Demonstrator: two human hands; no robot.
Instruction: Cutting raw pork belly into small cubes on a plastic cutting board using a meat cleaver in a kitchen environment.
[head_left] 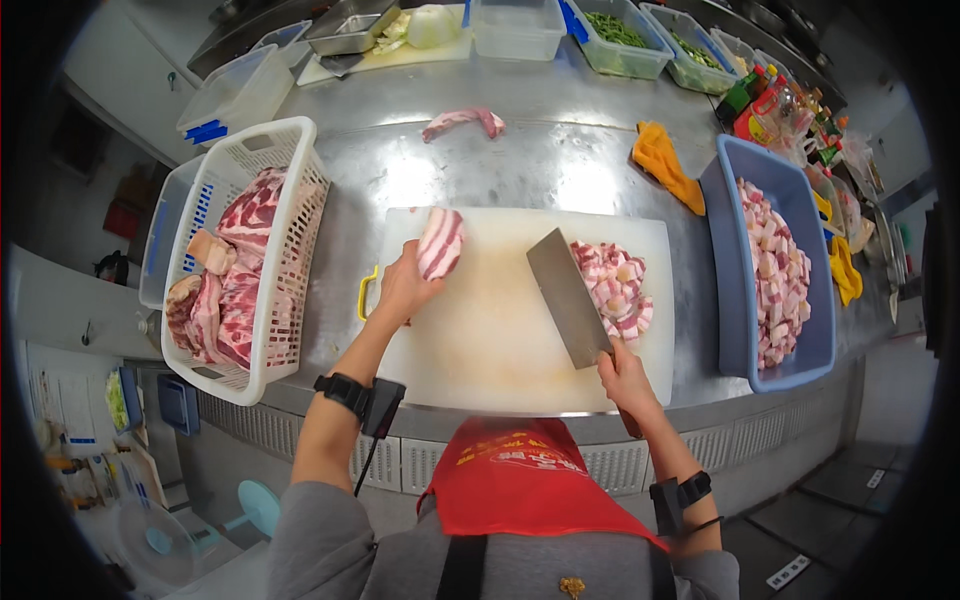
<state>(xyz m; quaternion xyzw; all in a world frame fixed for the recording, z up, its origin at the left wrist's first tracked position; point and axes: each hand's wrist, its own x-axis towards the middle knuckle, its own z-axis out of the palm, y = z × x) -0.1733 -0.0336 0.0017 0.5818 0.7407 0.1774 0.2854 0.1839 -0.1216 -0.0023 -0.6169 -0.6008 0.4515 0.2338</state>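
Observation:
A slab of pork belly [441, 243], striped pink and white, is gripped in my left hand [405, 285] over the left part of a white cutting board [480, 340]. My right hand [625, 375] is closed round the handle of a cleaver [570, 300], whose broad blade lies across the board's right half. Just right of the blade sits a pile of diced pork [615, 285], partly covered by it. Beyond the board, a strip of pork [463, 123] rests on the steel table.
A white basket [300, 220] of large pork pieces stands left; a blue-grey tub [735, 250] of diced pork stands right. An orange cloth [665, 165] lies beside the tub. Clear bins [515, 35], green vegetables [615, 30], a cabbage [433, 27] and bottles [770, 105] line the back.

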